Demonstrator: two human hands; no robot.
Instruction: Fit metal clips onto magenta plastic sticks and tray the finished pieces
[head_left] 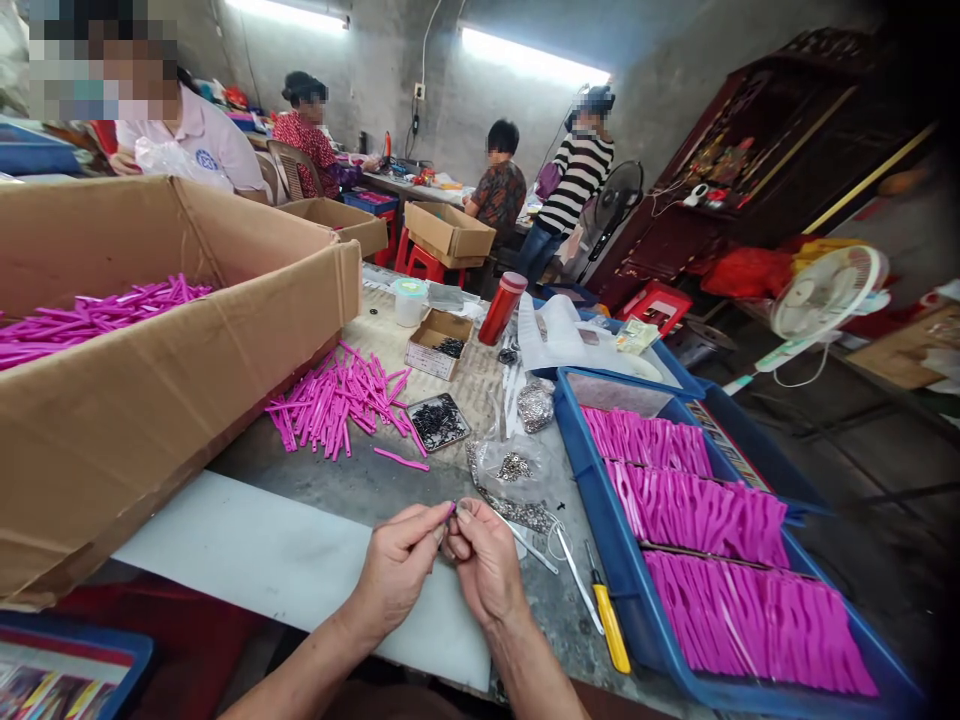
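My left hand (397, 565) and my right hand (486, 560) meet over the table's near edge, fingers pinched together. Between the fingertips shows a small pink piece (451, 510) with a bit of metal; which hand grips it I cannot fully make out. Just beyond the hands lie loose silver metal parts (517, 510) and a clear bag of them (514, 465). A pile of pink plastic sticks (341, 400) lies on the table further out, with a small tray of dark parts (439, 422) beside it.
A big cardboard box (172, 390) with pink sticks stands at left. A blue tray (600, 500) at right holds rows of pink pieces. A yellow-handled screwdriver (609, 625) lies by it. A red tumbler (502, 308), a small box and several seated people are farther back.
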